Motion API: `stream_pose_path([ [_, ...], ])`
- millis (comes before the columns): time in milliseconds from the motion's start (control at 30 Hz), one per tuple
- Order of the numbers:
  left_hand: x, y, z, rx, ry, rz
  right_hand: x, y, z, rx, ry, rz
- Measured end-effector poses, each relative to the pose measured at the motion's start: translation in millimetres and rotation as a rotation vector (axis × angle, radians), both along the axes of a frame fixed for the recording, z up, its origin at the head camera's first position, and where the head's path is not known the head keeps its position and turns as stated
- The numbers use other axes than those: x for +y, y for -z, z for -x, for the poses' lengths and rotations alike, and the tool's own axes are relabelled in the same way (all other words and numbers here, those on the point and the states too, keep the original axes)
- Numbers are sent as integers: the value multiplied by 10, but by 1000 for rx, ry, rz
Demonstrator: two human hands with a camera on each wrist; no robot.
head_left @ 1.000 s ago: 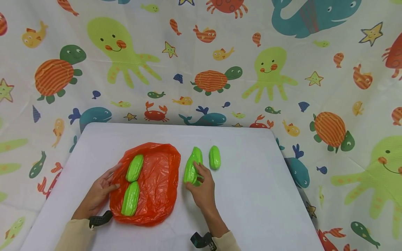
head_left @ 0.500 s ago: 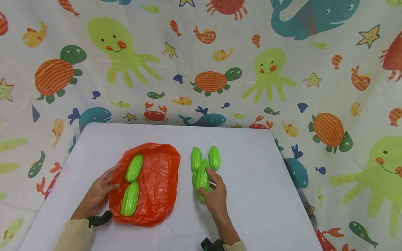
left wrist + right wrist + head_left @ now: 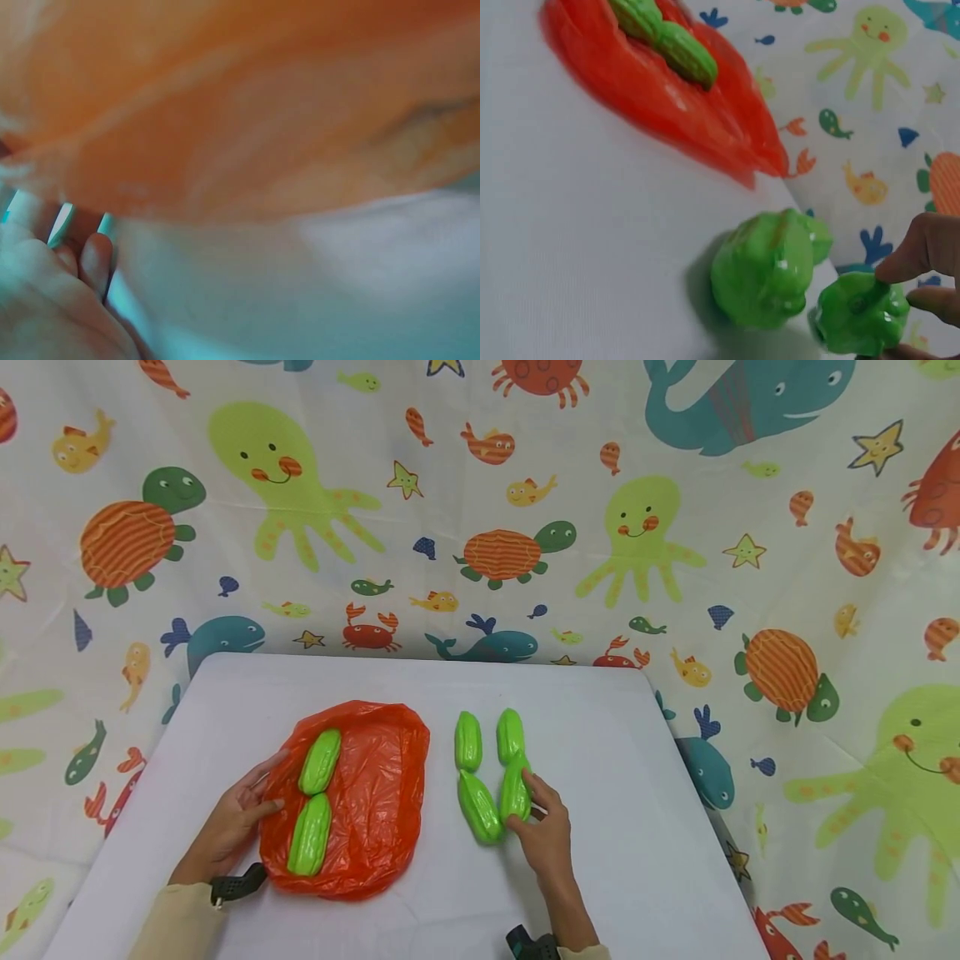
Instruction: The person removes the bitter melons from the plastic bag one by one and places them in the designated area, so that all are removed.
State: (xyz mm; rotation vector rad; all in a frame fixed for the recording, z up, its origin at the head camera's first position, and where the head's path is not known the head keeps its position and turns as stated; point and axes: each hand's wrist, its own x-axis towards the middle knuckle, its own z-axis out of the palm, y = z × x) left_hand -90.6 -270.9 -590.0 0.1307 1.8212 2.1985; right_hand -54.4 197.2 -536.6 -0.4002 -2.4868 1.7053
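Note:
A red plastic bag (image 3: 375, 810) lies spread on the table, with two green ridged gourds end to end along its left side, the upper gourd (image 3: 320, 762) and lower gourd (image 3: 309, 835). My left hand (image 3: 232, 818) holds the bag's left edge, thumb over the rim; the bag partly hides its fingers in the left wrist view. My right hand (image 3: 546, 835) pinches a green ridged gourd (image 3: 514, 789) between thumb and fingers. In the head view this gourd sits just below another gourd (image 3: 511, 733). To its left lie two more, an upper gourd (image 3: 468, 741) and a slanted gourd (image 3: 480, 807).
The white table (image 3: 637, 843) extends right of the gourds. Behind it hangs a curtain (image 3: 450, 460) printed with sea animals. Dark wrist devices sit at both cuffs, the left device (image 3: 238, 885) close to the bag's lower left edge.
My right hand has carried the gourd rightward from beside the bag, uncovering the slanted gourd beneath it, to a spot below the far right gourd. The left hand and bag have stayed put.

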Motion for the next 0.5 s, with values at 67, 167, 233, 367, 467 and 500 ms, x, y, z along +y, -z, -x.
stream_pose_path([
  [67,0,-3,0,0,-1,4,54,27,-6,-27,5,-15],
  [167,0,-2,1,-2,0,5,119,65,-12,-61,11,-27],
  [233,0,1,2,0,0,6,148,87,-10,-76,15,-31],
  [367,-2,3,3,6,-1,9,178,130,5,-100,17,-41],
  [467,1,3,3,5,-3,12,186,160,9,-118,18,-45],
  [500,3,3,2,3,-2,13,188,168,8,-124,19,-43],
])
